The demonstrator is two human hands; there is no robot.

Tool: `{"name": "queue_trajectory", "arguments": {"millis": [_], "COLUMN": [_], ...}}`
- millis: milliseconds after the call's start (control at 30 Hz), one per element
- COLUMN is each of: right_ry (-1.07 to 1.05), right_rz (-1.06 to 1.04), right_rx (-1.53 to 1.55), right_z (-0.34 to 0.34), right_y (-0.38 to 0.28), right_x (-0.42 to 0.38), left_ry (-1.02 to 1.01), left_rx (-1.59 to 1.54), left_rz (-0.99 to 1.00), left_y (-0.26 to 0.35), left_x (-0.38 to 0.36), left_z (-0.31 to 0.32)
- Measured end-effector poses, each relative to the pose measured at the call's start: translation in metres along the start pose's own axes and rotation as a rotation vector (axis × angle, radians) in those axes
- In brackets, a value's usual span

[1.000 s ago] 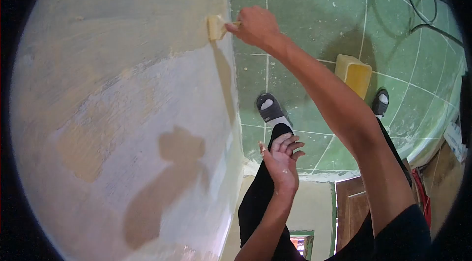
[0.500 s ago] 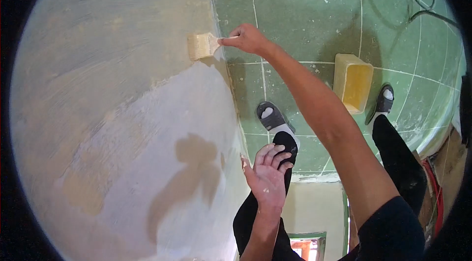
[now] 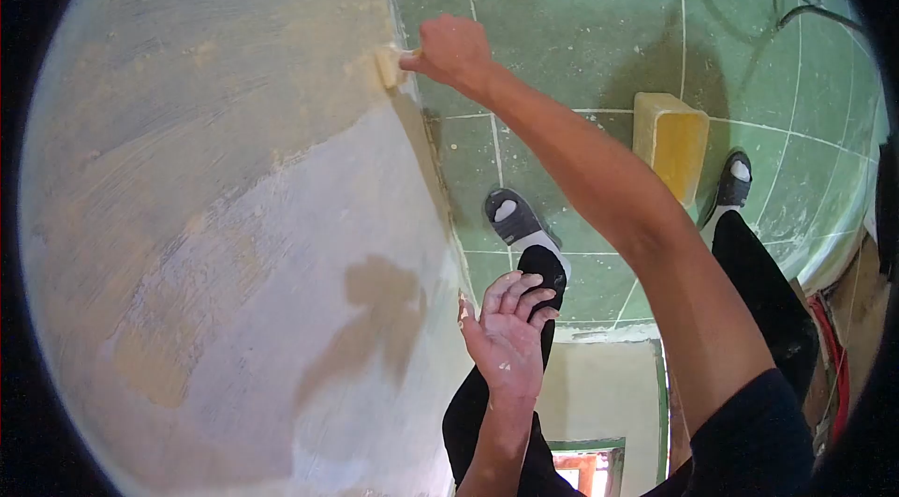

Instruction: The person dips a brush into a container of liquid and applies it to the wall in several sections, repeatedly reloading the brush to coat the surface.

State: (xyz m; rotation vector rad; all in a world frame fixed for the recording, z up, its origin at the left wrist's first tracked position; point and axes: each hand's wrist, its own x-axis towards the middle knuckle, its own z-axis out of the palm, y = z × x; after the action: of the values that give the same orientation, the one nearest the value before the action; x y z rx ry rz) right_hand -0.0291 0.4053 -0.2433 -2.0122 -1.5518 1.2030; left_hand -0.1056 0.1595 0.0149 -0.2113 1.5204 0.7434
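Note:
My right hand (image 3: pixel 456 49) is closed round the handle of a wide flat paintbrush (image 3: pixel 389 67). Its bristles press on the wall (image 3: pixel 309 207) near the edge where wall and floor meet; the brush is seen nearly edge-on. Around and above it the wall carries a yellowish, streaky coat, while the lower area is paler and whitish. Held palm up and low in the view, my left hand (image 3: pixel 510 333) has its fingers apart and nothing in it. White smears mark its palm and fingertips.
A yellowish rectangular tub (image 3: pixel 679 155) stands on the green tiled floor (image 3: pixel 562 19), between my two sandalled feet. Dark hoses (image 3: pixel 810 14) lie at the far right. A red strip (image 3: pixel 829 356) shows near the lower right, and a framed opening (image 3: pixel 585 469) at the bottom.
My right hand has moved slightly up and left in the view, and the brush has turned from its broad face to nearly edge-on. The left hand stays almost still.

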Motion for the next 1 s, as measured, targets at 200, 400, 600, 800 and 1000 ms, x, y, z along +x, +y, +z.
{"name": "queue_trajectory", "arguments": {"millis": [200,400,600,800,1000], "right_ry": [0.149,0.011,0.103,-0.007,0.078], "right_rz": [-0.216,-0.216,0.148,0.142,-0.084], "right_rx": [0.222,0.442,0.173,0.044,0.070], "right_z": [-0.071,-0.019,0.088,0.043,0.004], "right_y": [-0.032,0.022,0.074,0.051,0.012], "right_x": [-0.022,0.000,-0.018,-0.006,0.005], "left_ry": [0.021,0.134,0.055,0.035,0.071], "left_rx": [0.039,0.058,0.064,0.081,0.109], "left_rz": [-0.034,-0.024,-0.020,-0.023,-0.041], "left_y": [-0.001,0.017,0.026,0.026,0.021], "left_x": [-0.002,0.000,0.001,0.001,0.000], "left_z": [-0.001,0.020,0.026,0.027,0.027]}}
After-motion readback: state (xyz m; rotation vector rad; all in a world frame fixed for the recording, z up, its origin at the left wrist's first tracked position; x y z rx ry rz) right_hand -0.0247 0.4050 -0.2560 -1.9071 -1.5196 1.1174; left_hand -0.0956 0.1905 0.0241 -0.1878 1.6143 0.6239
